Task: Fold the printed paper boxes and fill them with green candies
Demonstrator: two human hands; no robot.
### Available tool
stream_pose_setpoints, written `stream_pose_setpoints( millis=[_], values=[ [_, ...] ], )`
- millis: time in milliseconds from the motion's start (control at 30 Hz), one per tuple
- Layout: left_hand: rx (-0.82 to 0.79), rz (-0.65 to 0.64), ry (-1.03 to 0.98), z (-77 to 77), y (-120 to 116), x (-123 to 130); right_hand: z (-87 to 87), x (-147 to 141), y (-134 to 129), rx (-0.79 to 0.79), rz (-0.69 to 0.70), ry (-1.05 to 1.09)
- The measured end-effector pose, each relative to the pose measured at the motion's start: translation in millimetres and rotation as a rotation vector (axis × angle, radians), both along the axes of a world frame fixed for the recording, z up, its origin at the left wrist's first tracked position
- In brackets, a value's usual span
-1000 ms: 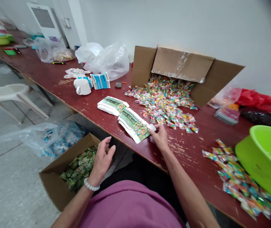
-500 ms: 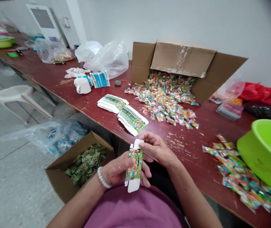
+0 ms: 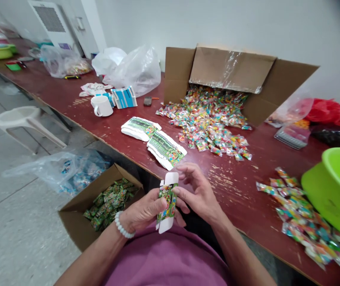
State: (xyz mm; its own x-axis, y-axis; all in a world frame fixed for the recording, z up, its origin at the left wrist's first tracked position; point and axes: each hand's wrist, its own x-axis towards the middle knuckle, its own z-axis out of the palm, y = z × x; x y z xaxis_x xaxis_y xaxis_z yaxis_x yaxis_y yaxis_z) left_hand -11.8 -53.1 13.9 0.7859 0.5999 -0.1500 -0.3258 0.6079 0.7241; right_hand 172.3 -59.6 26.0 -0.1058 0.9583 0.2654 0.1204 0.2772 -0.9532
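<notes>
In the head view, the left hand (image 3: 146,210) grips a small green box (image 3: 167,202), its end flaps open, just off the near edge of the desk (image 3: 122,139). The right hand (image 3: 198,194), fingers loosely curled, has its thumb at the box's upper side; stacked cartons (image 3: 166,149) lie beyond.

glossy red-brown surface (image 3: 232,174) with rough scuffed patches, matt brown cardboard box (image 3: 232,69), smooth lime plastic basin (image 3: 326,190), shiny candy wrappers (image 3: 202,123).
</notes>
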Motion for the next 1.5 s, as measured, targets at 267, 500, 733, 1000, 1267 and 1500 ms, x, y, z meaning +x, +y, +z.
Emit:
stream_pose_setpoints(
  millis=[267,500,733,1000,1267,1500],
  values=[
    [0.072,0.064,0.161,-8.6,6.5,-1.0,8.2,-4.0,-8.4,0.32,-0.039,-0.583],
    [0.186,-0.126,0.236,-6.8,12.2,-5.2,6.2,-0.3,-8.1,0.187,0.02,-0.548],
    [0.032,-0.022,0.18,-16.0,11.2,0.7,-1.5,-8.2,-23.6,0.15,0.225,-0.462],
    [-0.065,-0.07,0.081,-23.1,4.6,0.2,-7.1,4.8,-21.0,0.303,-0.064,-0.634],
    [-0.083,-0.088,0.086,-22.6,1.0,-0.8,-11.0,-7.3,-25.9,0.373,-0.136,-0.762],
    [-0.123,-0.075,0.099,-26.6,-3.2,1.7,-14.7,-9.3,-31.6,0.26,0.143,-0.611]
  ],
)
